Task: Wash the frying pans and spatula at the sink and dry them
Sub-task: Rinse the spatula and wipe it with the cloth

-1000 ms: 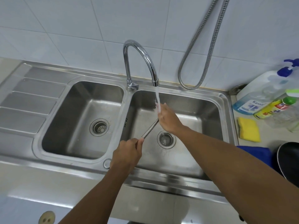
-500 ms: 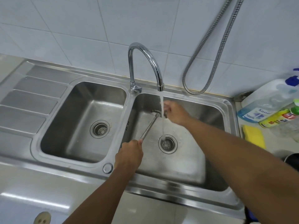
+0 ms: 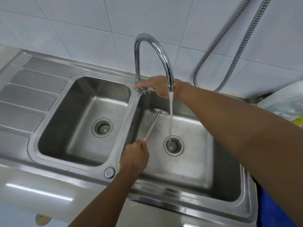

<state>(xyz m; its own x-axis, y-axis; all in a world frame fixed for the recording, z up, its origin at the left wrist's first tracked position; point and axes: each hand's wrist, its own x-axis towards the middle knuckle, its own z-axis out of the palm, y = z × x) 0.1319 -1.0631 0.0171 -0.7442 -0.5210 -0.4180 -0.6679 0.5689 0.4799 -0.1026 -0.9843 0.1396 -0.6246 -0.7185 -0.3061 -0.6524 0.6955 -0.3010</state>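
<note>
A slim steel spatula slants over the right basin of the steel sink, its blade end up near the back wall, left of the water stream. My left hand grips the handle's lower end at the divider between the basins. My right hand lies on the base of the chrome tap with fingers stretched to the left, apart from the spatula. Water runs from the spout into the right drain. No frying pan is in view.
The left basin holds only its drain, with a ribbed drainboard further left. A metal shower hose loops down the tiled wall. A large detergent bottle stands at the right edge, and blue cloth shows at the sink's front right corner.
My right hand has left the spatula's blade under the stream and moved up-left onto the tap's base. The left hand keeps hold of the handle. The view has shifted left.
</note>
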